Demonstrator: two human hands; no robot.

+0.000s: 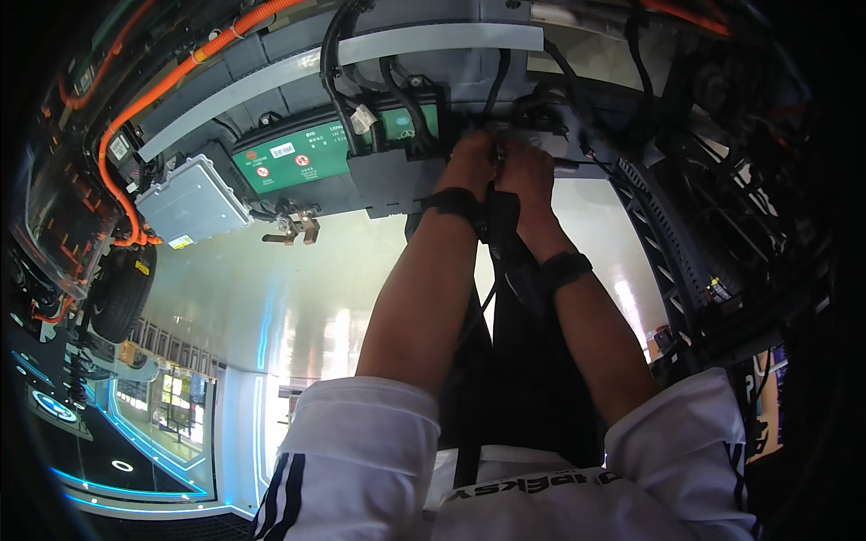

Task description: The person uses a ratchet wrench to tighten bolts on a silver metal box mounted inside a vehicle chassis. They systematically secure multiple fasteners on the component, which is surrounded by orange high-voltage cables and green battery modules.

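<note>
Both arms reach forward to the underside of a vehicle-like frame. My left hand (471,162) is closed beside a black box-shaped cover (392,178), its fingertips hidden among dark parts. Right against it, my right hand (525,171) is curled, and what the fingers hold does not show. A short dark rod (566,165) sticks out just past the right hand's knuckles. Close above the hands are a grey metal bracket (548,141) and black cables (494,86). To their left lies a green-labelled battery (307,153).
A silver finned control box (194,203) and thick orange cable (171,77) are at the left. Copper-coloured terminals (296,225) jut below the battery. A grey rail (433,38) crosses above. A tyre (124,293) stands far left, a black slotted beam (663,239) at right.
</note>
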